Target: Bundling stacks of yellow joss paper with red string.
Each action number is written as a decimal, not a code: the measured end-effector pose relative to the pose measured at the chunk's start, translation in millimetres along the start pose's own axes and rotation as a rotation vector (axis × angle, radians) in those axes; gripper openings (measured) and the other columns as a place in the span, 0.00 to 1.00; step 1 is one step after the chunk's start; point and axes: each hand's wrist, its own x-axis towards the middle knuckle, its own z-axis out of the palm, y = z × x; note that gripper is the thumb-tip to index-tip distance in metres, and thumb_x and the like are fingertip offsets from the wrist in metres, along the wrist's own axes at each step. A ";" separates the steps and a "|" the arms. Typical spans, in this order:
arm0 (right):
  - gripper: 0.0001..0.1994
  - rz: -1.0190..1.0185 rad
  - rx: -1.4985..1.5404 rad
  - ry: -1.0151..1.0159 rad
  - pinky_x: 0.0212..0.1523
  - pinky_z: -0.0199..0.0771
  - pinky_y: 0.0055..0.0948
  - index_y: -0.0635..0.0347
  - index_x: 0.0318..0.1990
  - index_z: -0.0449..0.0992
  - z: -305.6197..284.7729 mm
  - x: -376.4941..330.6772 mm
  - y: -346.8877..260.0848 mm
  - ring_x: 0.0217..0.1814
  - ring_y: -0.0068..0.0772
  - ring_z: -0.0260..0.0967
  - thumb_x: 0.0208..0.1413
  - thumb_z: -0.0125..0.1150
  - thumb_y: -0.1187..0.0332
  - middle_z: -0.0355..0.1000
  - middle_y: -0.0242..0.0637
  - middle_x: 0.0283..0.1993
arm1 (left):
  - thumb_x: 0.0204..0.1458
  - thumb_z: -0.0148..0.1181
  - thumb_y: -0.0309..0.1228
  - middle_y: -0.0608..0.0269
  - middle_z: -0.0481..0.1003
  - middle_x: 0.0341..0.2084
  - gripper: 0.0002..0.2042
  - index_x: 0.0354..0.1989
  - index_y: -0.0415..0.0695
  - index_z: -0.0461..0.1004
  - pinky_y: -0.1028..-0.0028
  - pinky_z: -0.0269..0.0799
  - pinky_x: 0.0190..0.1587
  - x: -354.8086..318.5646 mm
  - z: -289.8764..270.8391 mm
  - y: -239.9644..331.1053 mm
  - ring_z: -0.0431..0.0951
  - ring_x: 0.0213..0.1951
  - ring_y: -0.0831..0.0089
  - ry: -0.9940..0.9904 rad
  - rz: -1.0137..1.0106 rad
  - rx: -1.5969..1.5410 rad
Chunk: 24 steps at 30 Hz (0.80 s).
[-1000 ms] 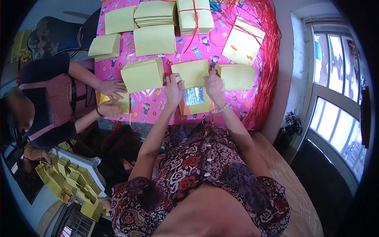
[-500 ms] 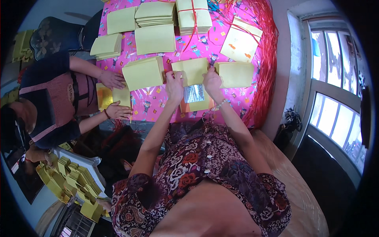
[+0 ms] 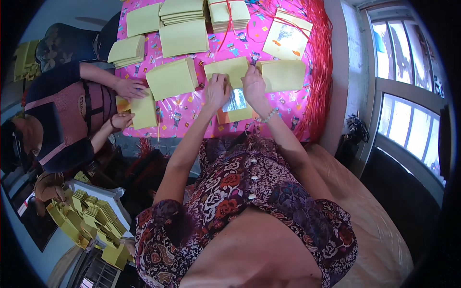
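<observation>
My left hand [image 3: 217, 90] and my right hand [image 3: 253, 85] both pinch the near edge of a yellow paper sheet [image 3: 232, 71] on the pink patterned table [image 3: 192, 108]. Just below my hands lies a yellow sheet with a shiny silver foil square [image 3: 235, 102] on it. A thick stack of yellow sheets [image 3: 171, 78] sits left of my left hand. Another yellow stack [image 3: 283, 75] sits right of my right hand.
A person in a pink apron [image 3: 67, 120] sits at the left, both hands on a yellow sheet [image 3: 142, 111]. More yellow stacks [image 3: 184, 24] fill the far side, one tied with red string [image 3: 228, 13]. Red fringe [image 3: 319, 72] hangs at the table's right edge. Folded yellow pieces [image 3: 91, 221] lie at lower left.
My hands have stayed on the sheet's edge, shifting slightly. The other person's hands have moved on their yellow sheet at the table's left edge.
</observation>
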 end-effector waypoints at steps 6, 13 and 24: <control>0.10 -0.264 -0.122 -0.150 0.40 0.77 0.39 0.62 0.38 0.69 6.6 -12.3 -11.0 0.43 0.47 0.72 0.50 0.60 0.70 0.70 0.46 0.38 | 0.51 0.61 0.34 0.52 0.67 0.41 0.16 0.46 0.45 0.68 0.55 0.70 0.43 -2.3 1.7 3.1 0.71 0.43 0.50 0.005 -0.005 0.090; 0.09 -0.241 -0.005 -0.179 0.46 0.72 0.39 0.60 0.33 0.70 38.3 -11.1 15.9 0.45 0.47 0.70 0.49 0.63 0.69 0.70 0.45 0.36 | 0.51 0.61 0.33 0.51 0.66 0.42 0.16 0.47 0.46 0.67 0.57 0.68 0.45 -5.3 13.3 4.2 0.70 0.43 0.51 0.068 0.013 0.158; 0.06 -0.338 0.185 -0.147 0.48 0.70 0.39 0.58 0.35 0.70 27.6 -15.5 30.8 0.45 0.45 0.67 0.51 0.60 0.72 0.67 0.40 0.36 | 0.50 0.61 0.39 0.49 0.66 0.41 0.20 0.48 0.42 0.67 0.56 0.65 0.45 -16.5 6.6 7.5 0.69 0.44 0.52 0.099 0.059 0.163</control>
